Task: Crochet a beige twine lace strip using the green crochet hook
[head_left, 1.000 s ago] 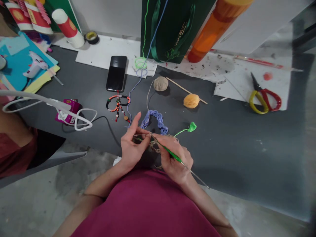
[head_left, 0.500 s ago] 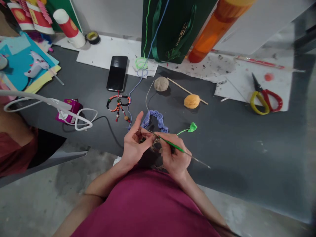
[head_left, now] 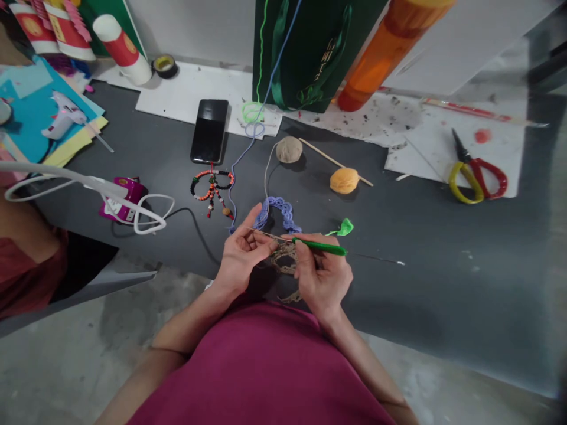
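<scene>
My right hand (head_left: 323,277) is closed around a green-handled crochet hook (head_left: 325,247), whose thin metal tip reaches left to my other hand. Between thumb and fingers, my left hand (head_left: 241,254) pinches a beige crocheted strip (head_left: 283,258), which curls below the hook. Beige yarn runs up from the left fingers to a beige yarn ball (head_left: 289,150). Just beyond my hands lies a wavy blue crocheted strip (head_left: 280,205), partly covered by the left fingers. A small green crocheted piece (head_left: 345,227) rests to the right.
A yellow yarn ball (head_left: 344,180) touches a wooden stick (head_left: 322,152). Scissors (head_left: 476,177) lie at the right. A phone (head_left: 209,131) and a beaded bracelet (head_left: 212,186) are left of centre. A dark green bag (head_left: 305,53) stands behind. A person's arm (head_left: 31,230) shows at the left edge.
My right hand has moved slightly right, drawing the hook away from the left fingers and turning it nearer level. More of the beige strip shows between my hands.
</scene>
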The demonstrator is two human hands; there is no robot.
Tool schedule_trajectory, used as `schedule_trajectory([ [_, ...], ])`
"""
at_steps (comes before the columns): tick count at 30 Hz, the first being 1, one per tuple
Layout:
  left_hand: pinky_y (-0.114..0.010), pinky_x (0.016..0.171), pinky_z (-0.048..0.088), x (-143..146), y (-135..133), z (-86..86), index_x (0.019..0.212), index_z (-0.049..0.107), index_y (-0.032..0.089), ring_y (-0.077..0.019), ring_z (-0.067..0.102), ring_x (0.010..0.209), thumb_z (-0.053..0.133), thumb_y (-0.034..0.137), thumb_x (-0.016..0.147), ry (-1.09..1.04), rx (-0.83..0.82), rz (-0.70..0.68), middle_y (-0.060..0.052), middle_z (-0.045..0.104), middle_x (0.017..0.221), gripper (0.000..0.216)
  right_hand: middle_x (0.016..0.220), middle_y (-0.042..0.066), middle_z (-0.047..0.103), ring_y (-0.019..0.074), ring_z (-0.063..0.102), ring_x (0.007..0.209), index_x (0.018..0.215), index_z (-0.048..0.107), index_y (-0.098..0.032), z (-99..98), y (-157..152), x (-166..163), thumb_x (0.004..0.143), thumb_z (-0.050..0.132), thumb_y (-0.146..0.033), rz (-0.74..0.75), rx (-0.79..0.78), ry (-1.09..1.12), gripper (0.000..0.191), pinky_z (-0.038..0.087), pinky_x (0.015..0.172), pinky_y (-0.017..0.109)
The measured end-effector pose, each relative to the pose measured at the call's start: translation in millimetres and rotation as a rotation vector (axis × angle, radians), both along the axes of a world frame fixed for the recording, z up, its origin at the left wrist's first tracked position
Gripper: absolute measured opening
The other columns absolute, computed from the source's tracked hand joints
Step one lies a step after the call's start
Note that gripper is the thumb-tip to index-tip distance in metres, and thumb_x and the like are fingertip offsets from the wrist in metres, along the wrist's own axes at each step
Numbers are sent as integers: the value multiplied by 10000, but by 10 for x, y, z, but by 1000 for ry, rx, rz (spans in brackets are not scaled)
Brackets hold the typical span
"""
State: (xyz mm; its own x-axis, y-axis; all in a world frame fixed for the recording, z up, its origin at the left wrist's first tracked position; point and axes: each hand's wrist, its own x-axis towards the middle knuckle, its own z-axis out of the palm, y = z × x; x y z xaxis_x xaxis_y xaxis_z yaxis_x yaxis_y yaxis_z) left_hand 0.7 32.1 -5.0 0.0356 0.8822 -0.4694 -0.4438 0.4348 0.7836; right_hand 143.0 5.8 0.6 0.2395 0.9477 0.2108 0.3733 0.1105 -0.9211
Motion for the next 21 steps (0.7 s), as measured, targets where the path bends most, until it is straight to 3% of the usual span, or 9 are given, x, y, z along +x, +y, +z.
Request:
schedule_trajectory([
  [7, -218, 674, 512, -3, 3, 29, 1391, 715, 205, -78, 607, 616, 947, 190, 641, -1, -19, 1, 64, 703, 661, 785, 925, 20, 839, 194, 826, 817, 1026, 700, -264, 12, 24, 34, 997, 633, -166, 41, 36, 37, 123, 682, 741, 321],
  [13, -249, 766, 537, 58, -45, 103, 1449, 671, 252, -105, 641, 701, 951, 158, 663, 118, 94, 52, 61, 713, 709, 839, 938, 20, 854, 194, 824, 834, 1073, 763, -287, -77, 71, 50, 957, 640, -76, 185, 297, -177, 270, 669, 742, 299],
  [15, -260, 765, 539, 61, -52, 124, 1524, 603, 282, -117, 646, 717, 931, 156, 703, 121, 116, 47, 60, 713, 720, 893, 949, 25, 860, 197, 824, 840, 1077, 778, -283, -115, 91, 39, 951, 647, -67, 186, 313, -120, 283, 670, 749, 311],
  [18, -219, 626, 489, 32, -27, 139, 1678, 355, 307, -98, 594, 629, 931, 178, 707, -25, 52, -28, 79, 697, 694, 1137, 961, 22, 867, 202, 821, 847, 1034, 809, -285, -149, 102, 16, 937, 684, -80, 162, 247, 91, 259, 676, 770, 348],
  [21, -170, 494, 365, -5, 20, 149, 1722, 197, 265, -56, 469, 508, 949, 187, 674, -191, -72, -101, 105, 652, 640, 1293, 933, 12, 866, 172, 766, 673, 942, 835, -294, -176, 92, -13, 909, 745, -150, 107, 121, 325, 174, 634, 613, 321],
])
